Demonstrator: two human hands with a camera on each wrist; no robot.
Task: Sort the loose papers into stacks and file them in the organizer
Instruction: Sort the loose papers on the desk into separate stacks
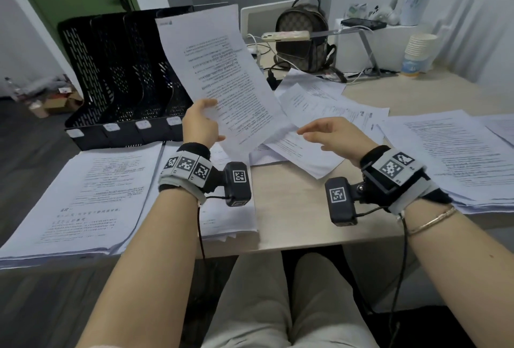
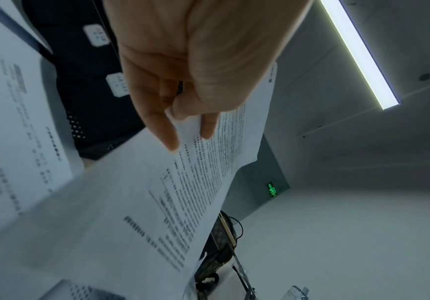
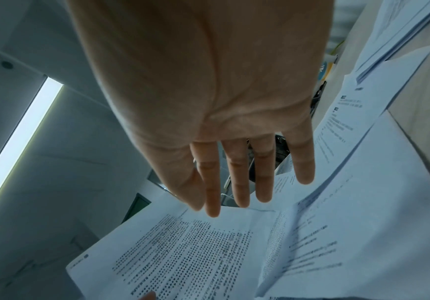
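My left hand (image 1: pixel 201 122) (image 2: pixel 183 121) pinches the left edge of a printed sheet (image 1: pixel 219 75) (image 2: pixel 196 182) (image 3: pixel 183 253) and holds it raised and tilted in front of the black organizer (image 1: pixel 116 78) (image 2: pixel 80 67). My right hand (image 1: pixel 331 135) (image 3: pixel 234 182) hovers with straight fingers just right of the sheet's lower edge, above a loose pile of papers (image 1: pixel 328 108) (image 3: pixel 362 203), holding nothing. Sorted stacks lie on the table: one at the left (image 1: pixel 83 197), one under my left wrist (image 1: pixel 228 217), one at the right (image 1: pixel 450 153).
The organizer has several upright slots with white labels (image 1: pixel 143 124) along its front. Behind the papers stand a patterned backpack (image 1: pixel 303 39), a phone on a stand (image 1: pixel 286 35), cables and a stack of paper cups (image 1: pixel 418 53). The table's front edge (image 1: pixel 300 245) runs above my lap.
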